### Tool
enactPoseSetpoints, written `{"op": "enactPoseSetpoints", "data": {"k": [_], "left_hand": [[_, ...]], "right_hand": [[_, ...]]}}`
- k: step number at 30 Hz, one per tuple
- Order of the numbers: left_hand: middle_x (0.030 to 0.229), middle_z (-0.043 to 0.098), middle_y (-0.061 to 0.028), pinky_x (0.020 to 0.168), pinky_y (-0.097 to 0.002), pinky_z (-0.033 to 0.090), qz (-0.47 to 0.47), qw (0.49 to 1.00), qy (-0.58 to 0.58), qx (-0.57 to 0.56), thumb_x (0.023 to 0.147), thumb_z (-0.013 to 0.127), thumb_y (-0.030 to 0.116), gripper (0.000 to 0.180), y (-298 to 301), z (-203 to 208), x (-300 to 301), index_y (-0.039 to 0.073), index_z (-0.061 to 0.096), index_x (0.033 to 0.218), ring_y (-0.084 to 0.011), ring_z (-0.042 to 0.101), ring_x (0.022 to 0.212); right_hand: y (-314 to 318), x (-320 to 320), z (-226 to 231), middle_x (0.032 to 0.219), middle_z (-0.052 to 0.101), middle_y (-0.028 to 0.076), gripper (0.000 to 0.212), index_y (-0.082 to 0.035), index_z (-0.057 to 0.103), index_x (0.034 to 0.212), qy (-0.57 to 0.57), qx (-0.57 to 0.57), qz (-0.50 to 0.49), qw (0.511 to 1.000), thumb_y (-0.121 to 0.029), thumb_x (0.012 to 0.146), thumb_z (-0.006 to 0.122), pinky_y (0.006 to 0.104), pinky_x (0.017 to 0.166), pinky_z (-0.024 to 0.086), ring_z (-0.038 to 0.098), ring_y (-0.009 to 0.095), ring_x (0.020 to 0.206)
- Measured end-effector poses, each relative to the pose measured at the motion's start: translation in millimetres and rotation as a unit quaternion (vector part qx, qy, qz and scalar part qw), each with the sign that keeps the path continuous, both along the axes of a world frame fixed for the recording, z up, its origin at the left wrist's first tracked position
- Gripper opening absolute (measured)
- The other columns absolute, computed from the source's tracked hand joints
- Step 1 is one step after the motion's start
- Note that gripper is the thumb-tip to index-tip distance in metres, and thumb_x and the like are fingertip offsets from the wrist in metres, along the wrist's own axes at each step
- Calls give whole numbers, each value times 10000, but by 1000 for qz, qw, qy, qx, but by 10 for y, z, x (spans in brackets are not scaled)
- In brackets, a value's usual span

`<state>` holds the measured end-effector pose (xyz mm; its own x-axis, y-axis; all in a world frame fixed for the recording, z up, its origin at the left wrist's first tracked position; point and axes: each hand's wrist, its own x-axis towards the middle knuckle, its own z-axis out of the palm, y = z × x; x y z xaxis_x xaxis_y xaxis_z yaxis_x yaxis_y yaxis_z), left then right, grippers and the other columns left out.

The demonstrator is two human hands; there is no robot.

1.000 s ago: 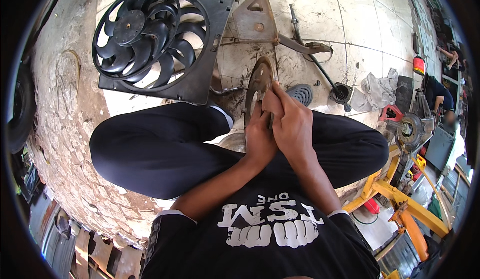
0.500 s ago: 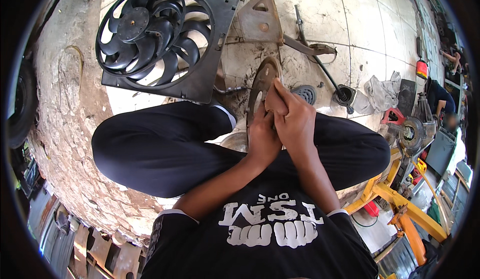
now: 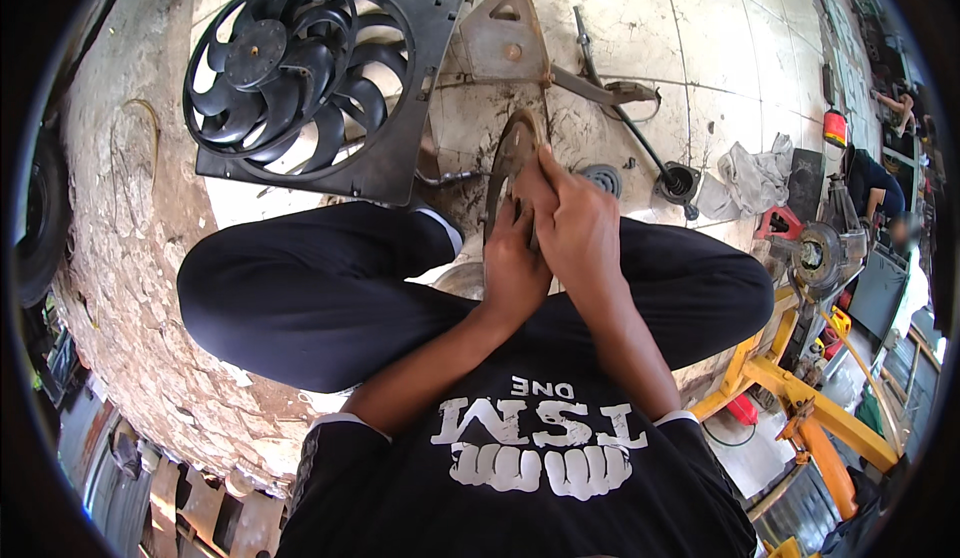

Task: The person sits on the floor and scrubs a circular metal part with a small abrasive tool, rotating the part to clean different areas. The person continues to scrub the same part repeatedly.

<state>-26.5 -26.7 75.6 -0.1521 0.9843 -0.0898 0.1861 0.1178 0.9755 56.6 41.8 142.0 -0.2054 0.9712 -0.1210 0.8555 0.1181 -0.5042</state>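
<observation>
A round, worn metal disc [image 3: 496, 176] with a dark rim stands tilted on edge between my legs. Against its face lies a brown sheet [image 3: 533, 194] that looks like sandpaper. My right hand [image 3: 582, 226] is closed on the sheet, its fingertips near the disc's right rim. Just below, my left hand [image 3: 515, 266] has its fingers curled at the sheet's lower end, close to the disc; its thumb is partly hidden by the right hand. The two hands touch each other.
A black radiator fan [image 3: 300, 78] in its shroud lies ahead on the left. Beyond the disc are a rusty triangular bracket [image 3: 505, 33] and a black rod with a boot [image 3: 678, 183]. A round ribbed pad [image 3: 603, 180] sits past my right hand. Yellow steel legs [image 3: 810, 403] stand at right.
The brown sheet, bent up between my hands before, now lies flatter against the disc. My right hand has turned a little, its fingers shifting along the sheet. The whole view has shifted slightly.
</observation>
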Motion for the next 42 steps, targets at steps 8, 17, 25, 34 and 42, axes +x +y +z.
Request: {"op": "enactPoseSetpoints", "data": {"k": [8, 17, 25, 34, 42], "left_hand": [[1185, 571, -359, 838, -529, 537, 22, 999, 38, 19, 798, 655, -31, 490, -54, -50, 18, -52, 604, 1284, -546, 621, 995], [1248, 542, -400, 885, -527, 530, 3, 998, 57, -9, 773, 621, -66, 656, -118, -83, 7, -38, 524, 1421, -563, 603, 1049], [1256, 549, -355, 852, -522, 532, -1, 998, 58, 14, 720, 585, -80, 723, -123, -88, 1, 3, 525, 1435, -539, 606, 1020], [1197, 566, -322, 819, -535, 526, -20, 996, 87, 15, 712, 595, -74, 818, -196, -98, -19, 33, 460, 1512, -529, 612, 967], [1171, 619, -295, 843, -511, 532, 18, 999, 44, -14, 756, 600, -36, 599, -126, -60, -49, 18, 576, 1353, -513, 631, 1008]], "right_hand": [[140, 70, -190, 806, 677, 249, 439, 29, 663, 1289, 60, -3, 15, 998, -88, 869, 618, 504, 722, 527, 671, 434, 759], [278, 78, -77, 1098, 723, 199, 296, -67, 734, 1188, 70, 5, 51, 996, -90, 925, 600, 439, 748, 564, 705, 389, 827], [136, 147, -196, 1140, 730, 170, 259, -76, 743, 1154, 16, -20, 31, 999, -131, 956, 584, 384, 738, 581, 717, 369, 858], [1, 233, -239, 886, 704, 235, 324, -60, 725, 1220, 99, 31, 13, 994, -101, 927, 592, 466, 690, 550, 691, 409, 767], [-113, 316, -328, 902, 696, 262, 335, -19, 699, 1256, 131, -22, 30, 991, -162, 965, 614, 439, 728, 545, 702, 395, 805]]}}
